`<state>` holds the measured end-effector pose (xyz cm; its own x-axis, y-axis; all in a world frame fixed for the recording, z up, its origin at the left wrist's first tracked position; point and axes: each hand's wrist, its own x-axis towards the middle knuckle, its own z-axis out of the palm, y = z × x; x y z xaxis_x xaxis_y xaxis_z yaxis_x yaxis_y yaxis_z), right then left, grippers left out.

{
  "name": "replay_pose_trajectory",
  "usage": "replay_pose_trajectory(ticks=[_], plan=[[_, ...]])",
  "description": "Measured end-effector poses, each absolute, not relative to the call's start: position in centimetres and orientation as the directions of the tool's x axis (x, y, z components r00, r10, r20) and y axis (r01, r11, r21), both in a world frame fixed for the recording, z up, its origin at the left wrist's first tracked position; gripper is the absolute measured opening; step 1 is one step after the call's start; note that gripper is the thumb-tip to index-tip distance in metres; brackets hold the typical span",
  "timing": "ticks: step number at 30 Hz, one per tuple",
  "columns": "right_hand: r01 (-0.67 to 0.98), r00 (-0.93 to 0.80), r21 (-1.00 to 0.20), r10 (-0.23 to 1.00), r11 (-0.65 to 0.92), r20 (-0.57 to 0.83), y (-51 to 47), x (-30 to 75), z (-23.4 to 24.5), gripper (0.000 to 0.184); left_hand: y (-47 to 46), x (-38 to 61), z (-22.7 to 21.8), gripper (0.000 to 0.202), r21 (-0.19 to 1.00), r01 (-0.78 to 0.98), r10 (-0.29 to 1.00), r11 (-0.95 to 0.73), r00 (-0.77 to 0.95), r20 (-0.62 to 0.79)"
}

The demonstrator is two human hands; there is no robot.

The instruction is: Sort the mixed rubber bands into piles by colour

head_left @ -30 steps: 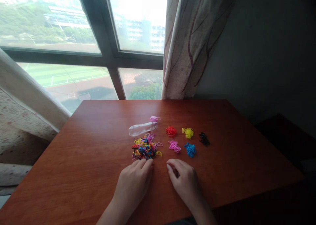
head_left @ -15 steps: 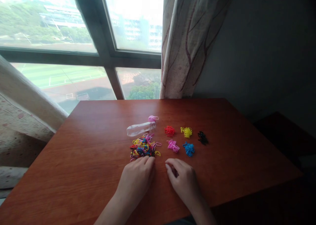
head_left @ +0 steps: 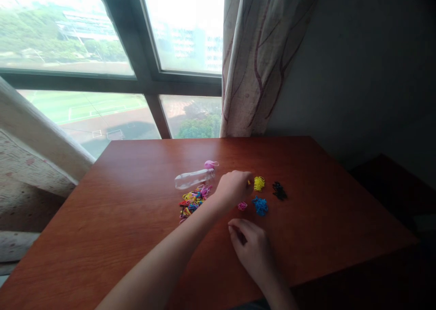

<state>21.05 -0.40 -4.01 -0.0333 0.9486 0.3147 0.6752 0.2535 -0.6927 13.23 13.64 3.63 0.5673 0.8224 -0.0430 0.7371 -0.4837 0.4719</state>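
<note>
My left hand (head_left: 235,185) reaches across to the sorted piles, its fingers closed, with a bit of yellow rubber band showing at the fingertips beside the yellow rubber band pile (head_left: 259,183). Under that hand, the pink rubber band pile (head_left: 242,206) is partly covered and the red pile is hidden. My right hand (head_left: 248,246) rests on the table, fingers curled and thumb against them, with nothing visible in it. Blue rubber bands (head_left: 260,206) lie in front of it. The mixed-colour rubber band heap (head_left: 194,201) lies left of centre, partly behind my left forearm.
Behind the heap lies a clear plastic bottle (head_left: 194,179) on its side, with a pink cap with a loop (head_left: 210,164) by its mouth. A black rubber band pile (head_left: 279,190) sits farther right. The brown table (head_left: 102,219) meets a window and curtains at the back.
My left hand has moved from the mixed heap forward and right to the yellow pile, covering the red pile and part of the pink one. My right hand has stayed in place.
</note>
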Motion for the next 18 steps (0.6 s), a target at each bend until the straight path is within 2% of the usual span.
replay_pose_trajectory(ticks=[8,12,18], plan=[[0.666,-0.036,-0.699,0.948,0.259,0.317,-0.4,21.1,-3.9,0.017,16.4,17.3,1.9,0.033,0.530,0.750,0.818,-0.396,0.551,-0.167],[0.677,-0.033,-0.689,0.945,0.259,0.324,-0.4,21.1,-3.8,0.018,15.8,15.9,2.3,0.031,0.556,0.734,0.835,-0.391,0.537,-0.122],[0.706,-0.040,-0.668,0.956,0.234,0.292,-0.3,21.0,-3.5,0.018,12.4,11.1,3.8,0.019,0.598,0.661,0.835,-0.454,0.550,0.026]])
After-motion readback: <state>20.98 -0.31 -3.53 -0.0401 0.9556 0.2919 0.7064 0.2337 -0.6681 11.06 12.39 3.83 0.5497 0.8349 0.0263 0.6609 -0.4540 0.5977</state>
